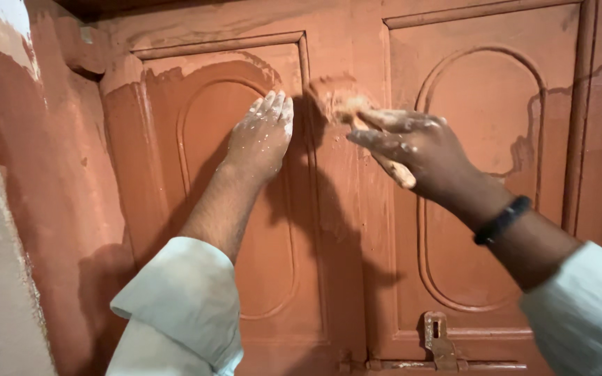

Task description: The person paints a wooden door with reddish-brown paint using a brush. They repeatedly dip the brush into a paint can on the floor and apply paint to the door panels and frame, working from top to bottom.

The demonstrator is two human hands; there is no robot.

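Note:
A reddish-brown panelled door [489, 174] fills the view, with arched raised panels on both leaves. My left hand [263, 136], speckled with pale paint, lies flat and open against the left leaf's panel. My right hand [412, 150] grips a paint-smeared brush [357, 115] by its pale handle, the bristles pressed on the middle stile between the two leaves. A fresh light smear surrounds the bristles. A black band circles my right wrist, and both white sleeves are rolled up.
A wall [8, 209] at the left is part reddish, part pale and patchy. A metal latch and hasp [439, 341] sits at the bottom of the right leaf. The door's upper part looks paler than the darker coated area below.

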